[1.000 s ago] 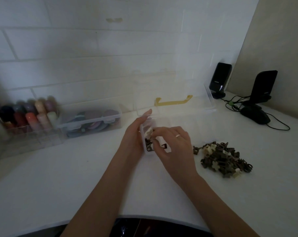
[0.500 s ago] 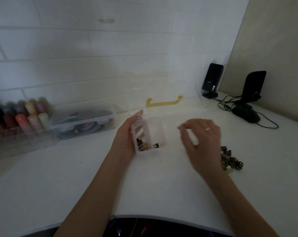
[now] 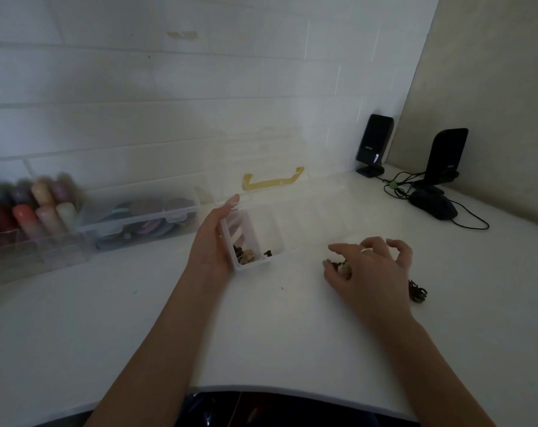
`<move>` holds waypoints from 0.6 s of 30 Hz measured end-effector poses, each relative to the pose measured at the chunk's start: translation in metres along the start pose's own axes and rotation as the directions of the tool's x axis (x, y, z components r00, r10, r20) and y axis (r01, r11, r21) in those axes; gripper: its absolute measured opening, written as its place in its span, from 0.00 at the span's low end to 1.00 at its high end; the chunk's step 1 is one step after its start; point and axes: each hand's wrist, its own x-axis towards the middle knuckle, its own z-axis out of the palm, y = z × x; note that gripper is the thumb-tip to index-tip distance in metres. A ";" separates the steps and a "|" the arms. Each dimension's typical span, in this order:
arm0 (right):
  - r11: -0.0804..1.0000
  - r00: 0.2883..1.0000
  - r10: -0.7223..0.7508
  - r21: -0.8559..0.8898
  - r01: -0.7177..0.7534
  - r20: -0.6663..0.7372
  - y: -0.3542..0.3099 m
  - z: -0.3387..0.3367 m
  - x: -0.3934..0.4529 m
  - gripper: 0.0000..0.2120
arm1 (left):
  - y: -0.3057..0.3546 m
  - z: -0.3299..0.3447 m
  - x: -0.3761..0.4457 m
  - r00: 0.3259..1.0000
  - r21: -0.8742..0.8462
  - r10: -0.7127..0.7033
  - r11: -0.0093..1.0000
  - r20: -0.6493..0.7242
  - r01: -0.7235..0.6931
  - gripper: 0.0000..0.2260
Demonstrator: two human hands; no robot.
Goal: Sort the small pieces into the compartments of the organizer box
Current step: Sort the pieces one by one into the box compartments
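Clear organizer box [image 3: 273, 229], left hand [image 3: 213, 238] flat against it, right hand [image 3: 369, 269] fingers pinching brown pieces [image 3: 341, 266]

A clear box of round discs [image 3: 138, 223] sits beside coloured bottles [image 3: 30, 208] by the tiled wall [image 3: 169, 103]. Two black speakers [image 3: 374, 144] and a mouse [image 3: 432, 204] stand far right.

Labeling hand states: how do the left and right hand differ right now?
The left hand lies with straight fingers against the organizer box's left end; the right hand is off the box, over the pile on the table. The left holds nothing; the right's thumb and forefinger seem to pinch a piece. Only the right wears a ring. Both are bare.
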 end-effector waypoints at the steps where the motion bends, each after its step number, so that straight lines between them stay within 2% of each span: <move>1: 0.999 0.999 -0.012 -0.030 0.014 0.050 0.000 0.000 -0.001 0.14 | 0.000 0.000 0.000 1.000 0.000 0.001 1.000 0.001 -0.001 0.12; 4: 1.000 0.989 -0.008 -0.026 0.012 0.149 0.000 0.001 -0.001 0.11 | 0.001 0.002 -0.003 1.000 0.003 0.016 1.000 0.015 -0.016 0.12; 6: 0.997 0.995 -0.012 0.071 0.005 0.100 0.001 0.000 0.000 0.09 | 0.002 0.003 -0.004 1.000 0.005 0.022 1.000 0.014 -0.022 0.11; 8: 0.969 1.000 -0.007 0.247 0.004 0.012 0.003 0.000 0.002 0.09 | 0.001 0.003 -0.003 1.000 0.006 0.015 1.000 -0.003 -0.015 0.12; 11: 0.915 0.996 -0.081 0.393 0.090 -0.037 0.005 0.004 0.005 0.11 | 0.001 0.001 -0.002 1.000 0.001 0.005 1.000 0.000 -0.005 0.15; 14: 0.838 0.987 -0.135 0.522 0.158 -0.082 -0.001 -0.002 0.004 0.13 | 0.003 0.002 -0.003 1.000 0.005 0.013 1.000 -0.008 -0.013 0.13; 18: 0.690 0.998 -0.041 0.721 0.064 -0.049 -0.008 -0.013 0.002 0.18 | 0.003 0.005 -0.005 1.000 -0.006 0.017 1.000 -0.006 -0.017 0.13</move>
